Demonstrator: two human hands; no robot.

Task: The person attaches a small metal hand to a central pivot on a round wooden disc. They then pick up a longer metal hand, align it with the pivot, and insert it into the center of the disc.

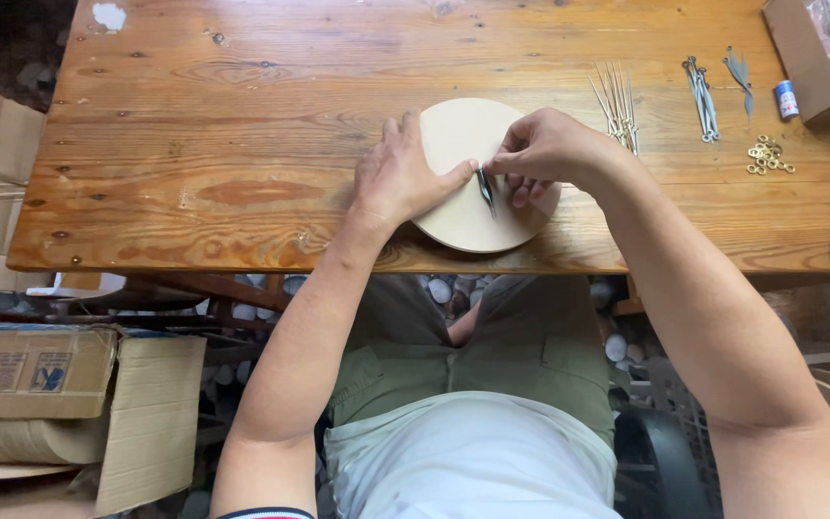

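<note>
The worktop (242,125) is seen as varnished pine — knotty, grained, with a dull sheen. The round disc (463,135) is pale, matt, smooth wood. A small dark metal piece (485,187) is pinched above it. Thin wire pins (615,101) and brass-coloured rings (768,156) look metallic — the boxes (40,375) are matt brown cardboard.

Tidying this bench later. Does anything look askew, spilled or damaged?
Only small things: a white blotch marks the table's far left corner, and the wooden disc overhangs the near edge under both hands. Nothing looks spilled.
</note>
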